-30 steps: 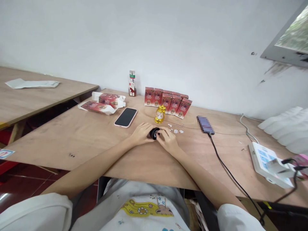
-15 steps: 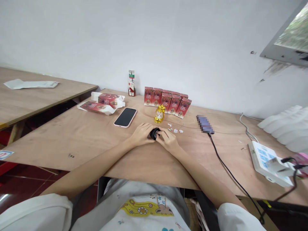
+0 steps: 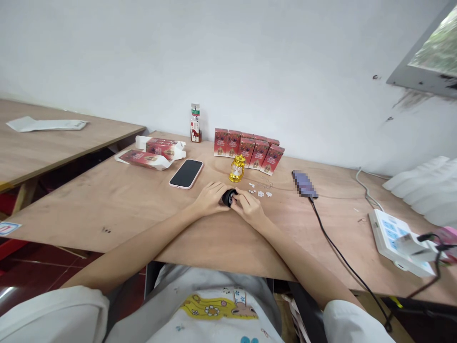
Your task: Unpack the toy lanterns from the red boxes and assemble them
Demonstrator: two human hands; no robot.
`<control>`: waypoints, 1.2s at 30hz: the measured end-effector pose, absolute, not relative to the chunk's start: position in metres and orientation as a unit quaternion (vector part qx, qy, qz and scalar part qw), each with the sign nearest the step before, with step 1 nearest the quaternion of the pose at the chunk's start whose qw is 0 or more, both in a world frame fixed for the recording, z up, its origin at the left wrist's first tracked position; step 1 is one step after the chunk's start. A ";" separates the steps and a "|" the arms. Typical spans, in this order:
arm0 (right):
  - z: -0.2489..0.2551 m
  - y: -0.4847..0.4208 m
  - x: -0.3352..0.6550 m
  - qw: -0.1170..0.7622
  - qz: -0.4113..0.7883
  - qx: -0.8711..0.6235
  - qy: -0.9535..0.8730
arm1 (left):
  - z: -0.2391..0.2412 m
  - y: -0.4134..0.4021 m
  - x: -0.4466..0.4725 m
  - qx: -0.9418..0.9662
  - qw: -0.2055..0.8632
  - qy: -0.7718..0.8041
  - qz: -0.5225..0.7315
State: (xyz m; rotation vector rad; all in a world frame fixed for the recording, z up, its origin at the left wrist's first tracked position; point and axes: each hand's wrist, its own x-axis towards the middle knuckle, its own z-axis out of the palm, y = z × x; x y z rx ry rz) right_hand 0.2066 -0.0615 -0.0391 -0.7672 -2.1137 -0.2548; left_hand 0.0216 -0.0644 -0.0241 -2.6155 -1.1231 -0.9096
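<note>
My left hand (image 3: 210,199) and my right hand (image 3: 249,208) meet on the wooden table (image 3: 107,205), both closed around a small black round part (image 3: 229,197). The fingertips of my right hand press on its right side. Just behind the hands stands a small gold lantern (image 3: 237,168). A few tiny white pieces (image 3: 260,193) lie to the right of it.
A row of red boxes (image 3: 247,150) lines the wall, with a small bottle (image 3: 195,124) to its left. A black phone (image 3: 186,173) and flattened red cartons (image 3: 152,152) lie left. A blurred device (image 3: 304,184) with a black cable and a white power strip (image 3: 396,240) sit right.
</note>
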 end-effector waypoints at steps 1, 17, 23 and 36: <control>-0.039 -0.061 0.207 0.423 -0.097 -0.309 -0.846 | -0.024 -0.064 0.022 -0.873 0.077 -0.374 -0.305; -0.036 -0.063 0.206 0.454 -0.012 -0.289 -0.842 | -0.026 -0.062 0.019 -0.865 0.088 -0.384 -0.311; -0.035 -0.067 0.201 0.543 0.107 -0.351 -0.755 | -0.024 -0.061 0.017 -0.847 0.081 -0.415 -0.323; -0.020 -0.057 0.203 0.326 0.762 -0.388 -0.403 | -0.023 -0.055 0.014 -0.863 0.195 -0.372 -0.280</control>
